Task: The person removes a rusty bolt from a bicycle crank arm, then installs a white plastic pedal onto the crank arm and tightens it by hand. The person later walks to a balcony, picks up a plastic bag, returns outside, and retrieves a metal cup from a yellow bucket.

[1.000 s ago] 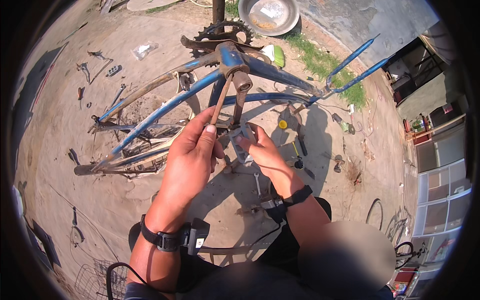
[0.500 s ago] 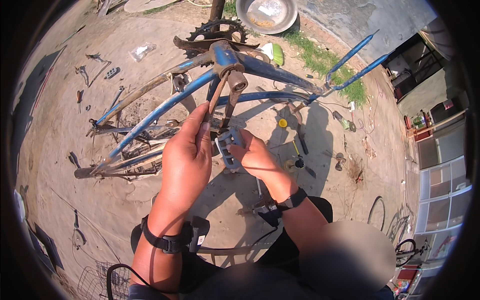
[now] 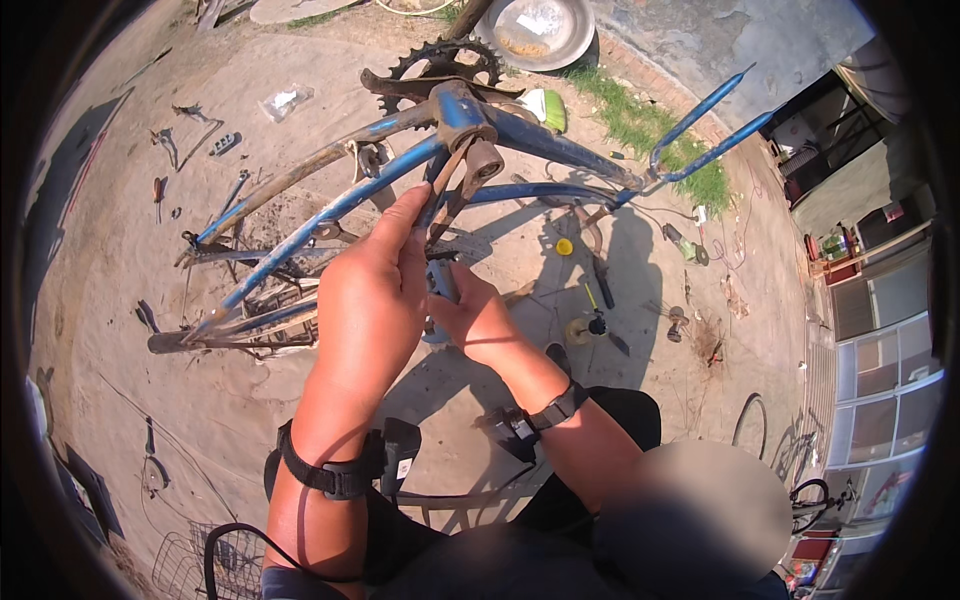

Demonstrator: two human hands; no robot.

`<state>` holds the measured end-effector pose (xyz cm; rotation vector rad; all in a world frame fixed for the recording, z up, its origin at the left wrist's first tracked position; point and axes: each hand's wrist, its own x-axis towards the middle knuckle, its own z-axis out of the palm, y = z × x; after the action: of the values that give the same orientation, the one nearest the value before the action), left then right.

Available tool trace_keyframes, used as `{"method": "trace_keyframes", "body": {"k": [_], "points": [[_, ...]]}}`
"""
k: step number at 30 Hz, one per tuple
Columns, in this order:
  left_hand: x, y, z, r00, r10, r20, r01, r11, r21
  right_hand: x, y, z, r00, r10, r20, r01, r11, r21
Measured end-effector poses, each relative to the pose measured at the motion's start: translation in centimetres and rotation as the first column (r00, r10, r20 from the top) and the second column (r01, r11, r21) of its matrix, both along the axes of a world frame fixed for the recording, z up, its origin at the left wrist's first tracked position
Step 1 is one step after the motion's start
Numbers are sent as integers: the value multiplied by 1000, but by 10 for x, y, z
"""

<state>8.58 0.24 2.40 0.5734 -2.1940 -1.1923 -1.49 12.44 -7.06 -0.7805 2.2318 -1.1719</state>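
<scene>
The left hand [image 3: 372, 285] is closed on the thin rod [image 3: 455, 167], which points far and slightly right to the frame [image 3: 460, 112], while the right hand [image 3: 478, 315] grips the pedal [image 3: 442, 278] at the near end of the crank [image 3: 448, 210].

Two wristbands [image 3: 313, 470] [image 3: 560, 406], one blue bicycle frame [image 3: 375, 186] and one basin [image 3: 575, 36] show.
</scene>
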Motion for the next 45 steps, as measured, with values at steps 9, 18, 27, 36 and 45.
{"method": "trace_keyframes", "body": {"k": [9, 18, 27, 36, 45], "points": [[4, 0, -11, 998, -29, -49, 39, 975, 221, -59, 50, -25, 981, -116, -155, 104, 991, -84], [4, 0, 0, 997, -78, -20, 80, 903, 423, -103, 89, 19, 995, -92, 36, 95, 989, -111], [-3, -11, -4, 999, -30, -40, 39, 967, 252, -85, 75, 3, 995, -48, 84, 61, 985, -164], [-5, -30, 1, 995, -19, -94, -8, 959, -282, -63, 57, -10, 986, -47, 161, 83, 970, -227], [7, -22, 15, 999, 28, 31, -23, 986, -163, -89, 78, -9, 991, -37, 129, 64, 976, -210]]}}
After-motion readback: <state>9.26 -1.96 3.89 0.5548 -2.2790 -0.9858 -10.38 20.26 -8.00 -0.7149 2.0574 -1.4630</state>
